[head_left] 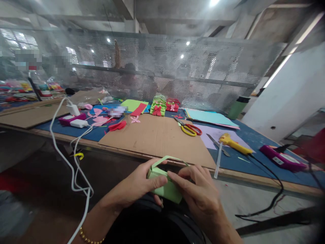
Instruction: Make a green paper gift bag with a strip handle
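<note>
A light green paper basket [169, 191] with a thin strip handle arching over its top is held above my lap, just off the table's front edge. My left hand [144, 183] grips its left side, the thumb lying across the front and the fingers behind and below. At the right side, my right hand [199, 188] pinches the basket near its upper edge, index finger pressed on the front. Part of the basket's right end is hidden by that hand. Directly beyond lies a brown cardboard sheet [157, 135] on the table.
Finished-looking green [157, 107] and red [173, 105] paper baskets with bows stand at the back. Scissors [188, 128], a knife [218, 145] and a yellow glue gun [235, 144] with a cord lie right. White cables [76, 169] hang left. A purple power strip [281, 158] sits far right.
</note>
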The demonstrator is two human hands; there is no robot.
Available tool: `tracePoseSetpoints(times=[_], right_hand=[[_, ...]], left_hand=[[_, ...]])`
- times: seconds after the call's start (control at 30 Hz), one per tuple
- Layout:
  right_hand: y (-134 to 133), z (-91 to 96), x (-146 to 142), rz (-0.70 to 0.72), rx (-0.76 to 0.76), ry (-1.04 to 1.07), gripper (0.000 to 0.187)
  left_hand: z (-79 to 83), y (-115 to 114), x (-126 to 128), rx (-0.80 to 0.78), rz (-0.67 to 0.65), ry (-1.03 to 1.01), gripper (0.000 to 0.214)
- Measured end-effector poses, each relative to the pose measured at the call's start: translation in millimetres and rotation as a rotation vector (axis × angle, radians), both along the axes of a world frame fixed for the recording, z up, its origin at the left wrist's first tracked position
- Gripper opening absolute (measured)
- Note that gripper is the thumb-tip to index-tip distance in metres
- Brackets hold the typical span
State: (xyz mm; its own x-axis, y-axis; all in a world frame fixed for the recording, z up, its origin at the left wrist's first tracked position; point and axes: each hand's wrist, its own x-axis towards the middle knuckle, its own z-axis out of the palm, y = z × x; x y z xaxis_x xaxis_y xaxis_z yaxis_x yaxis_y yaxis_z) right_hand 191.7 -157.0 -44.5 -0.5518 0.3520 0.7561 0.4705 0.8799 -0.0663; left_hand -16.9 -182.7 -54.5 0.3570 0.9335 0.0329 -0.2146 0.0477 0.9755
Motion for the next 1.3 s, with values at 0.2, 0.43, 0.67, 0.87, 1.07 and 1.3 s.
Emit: tracePoseSetpoints(times=[0.2, 0.43, 0.67, 0.87, 1.07, 1.3], right_hand=[[-0.4, -0.1, -2.8, 0.019, -0.043, 0.014, 0.038], [-14.8, 1.5, 15.2, -0.117, -0.090, 0.295, 0.032], [-13.1, -6.9, 0.2, -0.072, -0.063, 0.201, 0.026], [-10.5, -5.0, -3.1, -0.066, -0.076, 0.135, 0.020], [-6.2, -2.4, -1.5, -0.042, -0.118, 0.089, 0.014], [-2.7, -4.7, 0.7, -0.016, -0.069, 0.053, 0.014]], left_hand=[[-3.7, 3.4, 8.6, -0.047, 0.151, 0.004, 0.041], [1.8, 2.6, -0.7, -0.103, 0.238, -0.122, 0.036], [5.2, 2.0, -0.2, -0.121, 0.282, -0.123, 0.041], [4.4, 2.7, 0.2, -0.113, 0.275, -0.126, 0.042], [3.8, 3.3, 1.8, -0.113, 0.259, -0.121, 0.036], [6.3, 4.9, 2.2, -0.118, 0.281, -0.097, 0.041]])
